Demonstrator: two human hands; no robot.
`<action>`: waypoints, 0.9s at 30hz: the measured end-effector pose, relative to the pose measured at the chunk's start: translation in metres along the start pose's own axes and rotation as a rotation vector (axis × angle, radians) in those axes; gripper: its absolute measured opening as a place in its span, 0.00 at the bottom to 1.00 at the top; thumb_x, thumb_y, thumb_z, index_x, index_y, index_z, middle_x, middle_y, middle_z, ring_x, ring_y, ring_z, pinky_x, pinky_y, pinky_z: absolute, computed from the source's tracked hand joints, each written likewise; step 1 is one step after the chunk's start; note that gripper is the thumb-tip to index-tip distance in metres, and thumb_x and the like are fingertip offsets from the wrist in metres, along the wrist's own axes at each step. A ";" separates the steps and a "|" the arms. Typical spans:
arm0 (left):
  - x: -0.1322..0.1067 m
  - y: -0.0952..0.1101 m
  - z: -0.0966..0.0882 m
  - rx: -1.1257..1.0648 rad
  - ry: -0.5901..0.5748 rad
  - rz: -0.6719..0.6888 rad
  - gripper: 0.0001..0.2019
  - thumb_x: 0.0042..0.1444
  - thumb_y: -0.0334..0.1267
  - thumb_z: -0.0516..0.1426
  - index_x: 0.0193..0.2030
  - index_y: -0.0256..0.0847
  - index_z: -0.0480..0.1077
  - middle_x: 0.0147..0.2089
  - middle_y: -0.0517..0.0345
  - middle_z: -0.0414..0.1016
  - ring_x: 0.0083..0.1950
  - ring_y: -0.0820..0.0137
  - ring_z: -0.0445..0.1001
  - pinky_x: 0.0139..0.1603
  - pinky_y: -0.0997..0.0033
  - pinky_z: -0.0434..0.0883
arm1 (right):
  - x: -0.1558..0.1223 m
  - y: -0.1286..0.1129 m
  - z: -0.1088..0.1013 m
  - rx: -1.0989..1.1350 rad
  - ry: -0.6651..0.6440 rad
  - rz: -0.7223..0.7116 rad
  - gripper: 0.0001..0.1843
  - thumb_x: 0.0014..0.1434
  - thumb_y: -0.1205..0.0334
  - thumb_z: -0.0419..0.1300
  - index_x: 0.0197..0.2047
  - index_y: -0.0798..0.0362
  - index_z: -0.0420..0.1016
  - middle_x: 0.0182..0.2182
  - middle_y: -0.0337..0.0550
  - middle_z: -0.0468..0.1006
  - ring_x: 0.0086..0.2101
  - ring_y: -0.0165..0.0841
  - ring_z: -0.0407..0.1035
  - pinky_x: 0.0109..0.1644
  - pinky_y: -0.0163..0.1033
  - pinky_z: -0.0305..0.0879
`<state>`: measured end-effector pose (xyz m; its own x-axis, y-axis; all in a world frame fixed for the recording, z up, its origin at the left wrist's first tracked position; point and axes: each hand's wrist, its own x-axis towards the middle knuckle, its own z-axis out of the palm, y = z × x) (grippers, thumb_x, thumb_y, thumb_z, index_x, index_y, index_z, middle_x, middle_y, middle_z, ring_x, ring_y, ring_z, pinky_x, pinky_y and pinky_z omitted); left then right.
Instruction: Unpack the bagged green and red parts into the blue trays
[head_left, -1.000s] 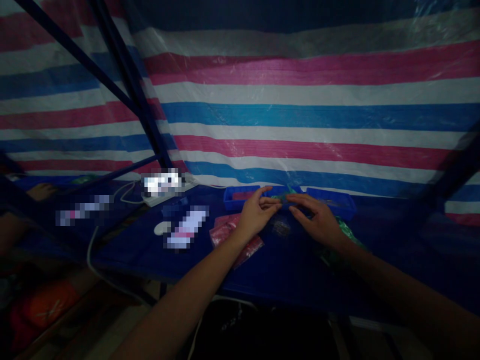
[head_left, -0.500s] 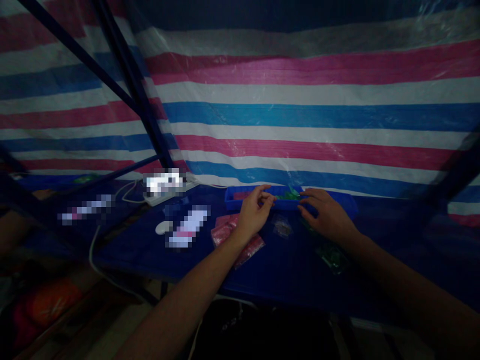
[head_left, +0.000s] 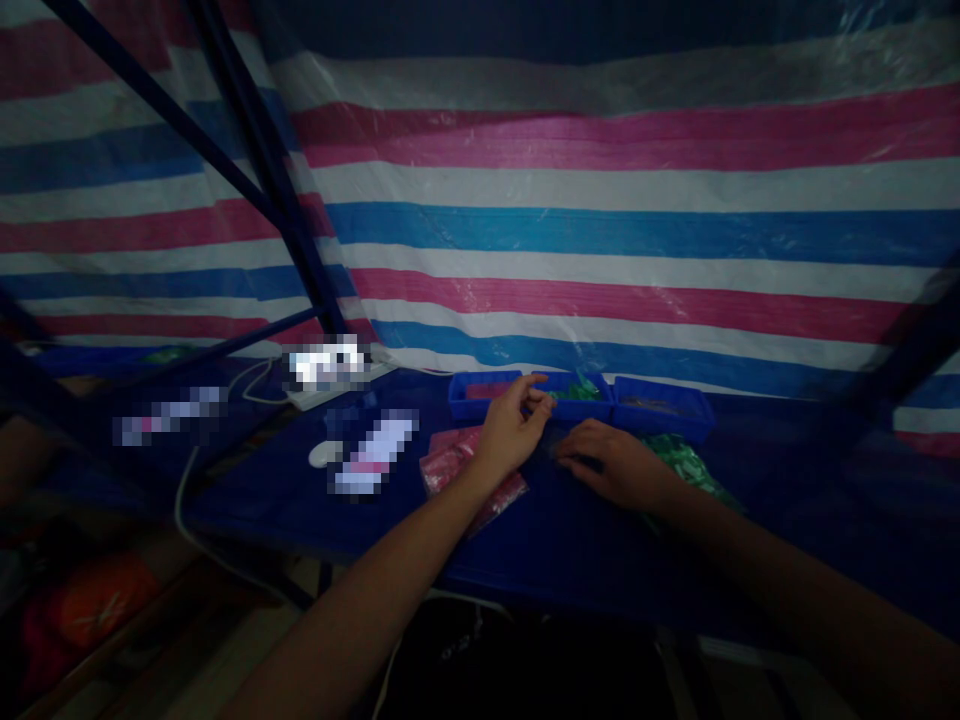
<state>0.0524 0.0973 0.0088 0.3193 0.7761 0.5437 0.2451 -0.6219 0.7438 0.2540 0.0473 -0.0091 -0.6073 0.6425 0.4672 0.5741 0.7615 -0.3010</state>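
My left hand (head_left: 512, 427) hovers over the dark blue table (head_left: 570, 530), thumb and fingers pinched together on something too small to make out, just in front of the blue tray (head_left: 576, 390) holding green pieces. My right hand (head_left: 609, 463) lies low on the table beside it, fingers curled down over a small clear bag that it hides. A bag of red pieces (head_left: 457, 470) lies under my left wrist. A bag of green pieces (head_left: 684, 462) lies right of my right hand.
Three blue trays stand in a row at the back, the left one (head_left: 484, 388) with red pieces, the right one (head_left: 661, 406) dark inside. A white power strip (head_left: 330, 385), cables and a small white object (head_left: 325, 455) sit on the left. A striped tarp (head_left: 600, 220) hangs behind.
My right hand has come back from the middle tray and dropped onto the table, covering the small clear bag. My left hand has stayed almost in place.
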 end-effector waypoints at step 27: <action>-0.002 0.005 0.004 0.038 -0.189 0.011 0.15 0.60 0.35 0.60 0.54 0.42 0.73 0.41 0.55 0.83 0.39 0.67 0.80 0.41 0.67 0.74 | 0.002 0.015 0.002 0.844 0.411 0.538 0.21 0.53 0.52 0.72 0.46 0.52 0.76 0.38 0.48 0.84 0.38 0.39 0.80 0.48 0.50 0.78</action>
<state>0.0562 0.0922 0.0094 0.4875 0.7383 0.4661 0.2742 -0.6363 0.7211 0.2604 0.0603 -0.0141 -0.0674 0.9519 0.2988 0.0517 0.3024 -0.9518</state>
